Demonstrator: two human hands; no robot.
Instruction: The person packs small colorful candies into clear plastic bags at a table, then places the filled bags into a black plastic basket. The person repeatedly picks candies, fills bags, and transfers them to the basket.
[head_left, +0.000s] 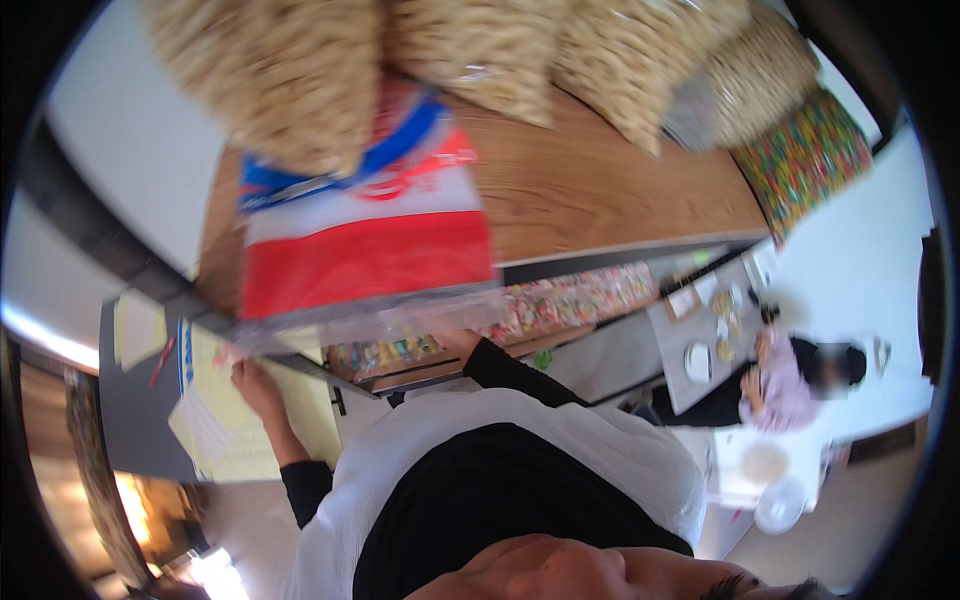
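A red, white and blue plastic bag (367, 262) bearing writing lies over the front edge of a wooden shelf (622, 187), its clear end overhanging. My right hand (459, 342) is at that clear end, above a lower shelf with wrapped sweets (574, 300). Its fingers are blurred and partly hidden by the plastic, so its grip is unclear. My left hand (257, 386) is over a table with pale yellow paper (300, 427), its fingertips near a small pinkish thing (225, 354). Whether it holds that thing is unclear.
Large clear bags of pale puffed snacks (480, 60) stand on the upper shelf, with a multicoloured bag (806, 161) at its right end. A red pen (163, 361) lies on the grey table (139, 420). At right, a person (780, 382) sits by a table with dishes (697, 361).
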